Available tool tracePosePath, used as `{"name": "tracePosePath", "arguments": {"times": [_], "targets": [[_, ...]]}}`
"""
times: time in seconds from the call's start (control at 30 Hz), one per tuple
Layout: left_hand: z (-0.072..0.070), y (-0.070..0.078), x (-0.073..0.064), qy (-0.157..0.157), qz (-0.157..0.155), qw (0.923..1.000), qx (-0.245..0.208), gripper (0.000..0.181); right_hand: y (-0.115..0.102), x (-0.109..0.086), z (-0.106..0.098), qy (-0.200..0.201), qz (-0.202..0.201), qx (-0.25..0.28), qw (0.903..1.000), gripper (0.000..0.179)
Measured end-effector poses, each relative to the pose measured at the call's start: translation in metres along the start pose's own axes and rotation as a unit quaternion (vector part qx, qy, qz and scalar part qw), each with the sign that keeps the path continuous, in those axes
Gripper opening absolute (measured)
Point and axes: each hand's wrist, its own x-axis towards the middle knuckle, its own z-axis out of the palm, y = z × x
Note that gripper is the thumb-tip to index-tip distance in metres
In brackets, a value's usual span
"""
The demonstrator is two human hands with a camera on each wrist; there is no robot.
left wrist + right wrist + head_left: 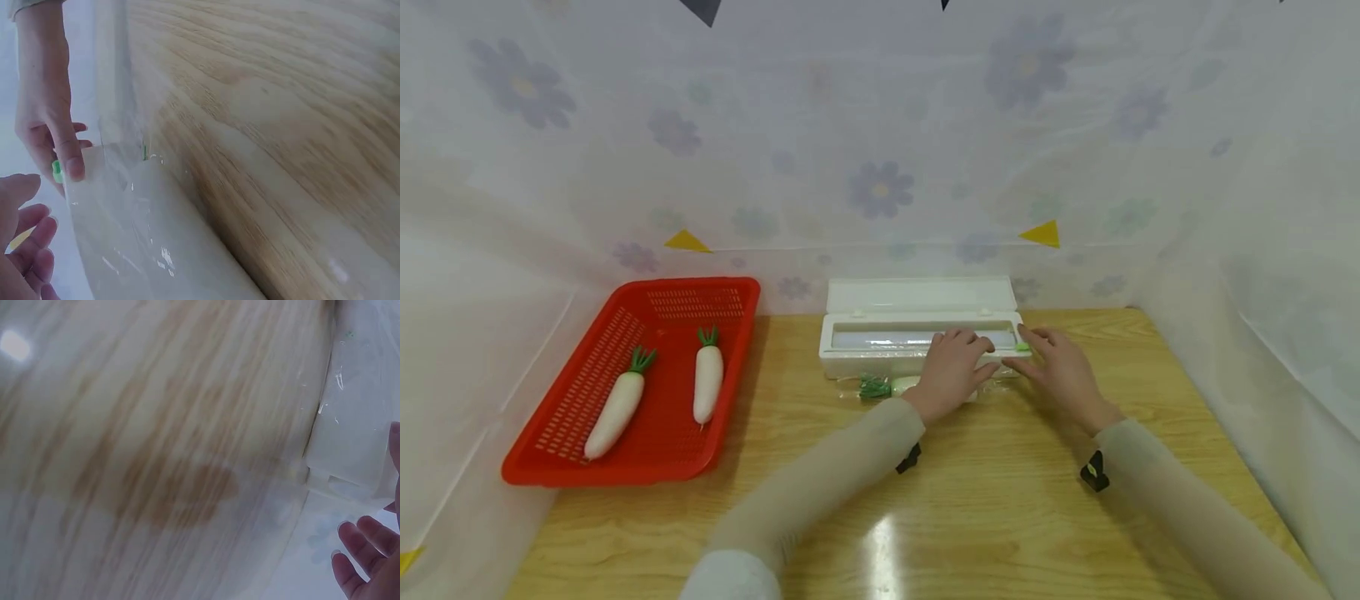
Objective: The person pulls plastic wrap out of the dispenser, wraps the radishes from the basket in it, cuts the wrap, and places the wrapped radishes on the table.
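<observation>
A white cling film dispenser box point(880, 365) lies lengthwise on the table, its lid point(921, 294) raised and a film roll point(880, 338) inside. Along its front is a white radish point(904, 386) with green leaves, covered by clear film. My left hand point(953, 371) hovers over the box's right half and partly hides the radish; its fingers are loosely bent and hold nothing in the left wrist view. At the box's right end, my right hand point(1063, 375) grips with the thumb on the front, other fingers behind, by the green slide cutter point(57, 171).
To the left stands a red plastic basket point(662, 467) holding two white radishes, the larger one point(616, 415) and a smaller one point(707, 383). Flower-patterned sheeting point(880, 108) encloses the back and sides of the wooden table point(1000, 517).
</observation>
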Motion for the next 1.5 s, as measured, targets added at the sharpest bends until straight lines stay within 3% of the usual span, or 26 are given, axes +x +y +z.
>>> {"name": "tracePosePath", "arguments": {"times": [0.3,0.67,0.97,1.23,1.5], "targets": [[0.019,0.02,0.03,-0.009,-0.038,0.9983,-0.044,0.033,0.002,-0.006,0.002,-0.032,0.032,0.008,0.9989,0.063],[0.025,0.029,0.044,0.013,-0.06,0.9967,-0.052,0.028,0.0,-0.009,0.002,-0.041,0.046,0.025,0.9977,0.063],[0.022,0.023,0.052,0.016,-0.032,0.9992,-0.017,0.024,0.002,-0.006,-0.002,-0.045,0.034,0.017,0.9982,0.061],[0.009,0.014,0.053,-0.006,-0.005,0.9999,0.009,0.02,0.003,-0.002,-0.002,0.003,-0.012,-0.013,0.9998,0.067],[0.001,0.01,0.052,-0.026,0.018,0.9992,0.022,0.017,-0.001,-0.003,-0.002,0.006,0.0,-0.002,1.0,0.066]]}}
